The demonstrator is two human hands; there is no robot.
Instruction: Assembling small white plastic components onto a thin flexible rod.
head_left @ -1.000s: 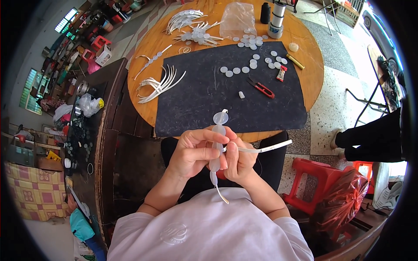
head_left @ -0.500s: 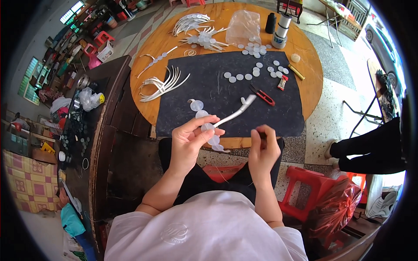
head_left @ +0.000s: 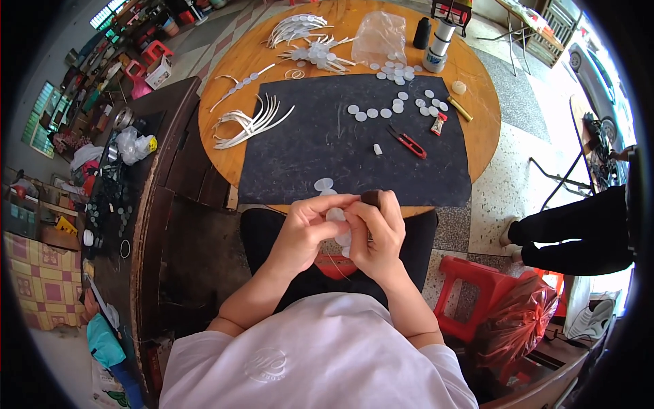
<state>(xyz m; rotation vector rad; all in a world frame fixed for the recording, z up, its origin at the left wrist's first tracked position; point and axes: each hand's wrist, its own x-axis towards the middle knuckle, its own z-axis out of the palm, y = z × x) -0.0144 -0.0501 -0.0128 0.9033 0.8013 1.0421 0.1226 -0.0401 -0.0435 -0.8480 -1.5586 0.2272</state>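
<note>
My left hand (head_left: 303,228) is closed, pinching a string of translucent whitish discs (head_left: 323,185) just beyond the table's near edge. Part of the string shows above the fingers and part hangs below them. Against it, my right hand (head_left: 378,235) is closed too, thumb and fingertips meeting at the discs. A dark brown rounded piece (head_left: 371,198) shows between its fingers; what it is stays unclear. Farther off on the black mat (head_left: 306,150) lie a small white piece (head_left: 377,148), red-handled thread snips (head_left: 411,145) and a small red-and-white packet (head_left: 438,123).
Loose discs (head_left: 385,113) lie across the mat's far right. White curved strips (head_left: 252,126) are bundled at left, with more piles behind. Thread spools (head_left: 438,48), a clear plastic bag (head_left: 379,41) and a brass-coloured tube (head_left: 460,110) are on the round wooden table (head_left: 487,75). Someone in black trousers (head_left: 572,238) stands at right.
My right hand has moved left to meet my left hand at the discs. The curved white strip no longer shows, and a small white piece now lies on the mat.
</note>
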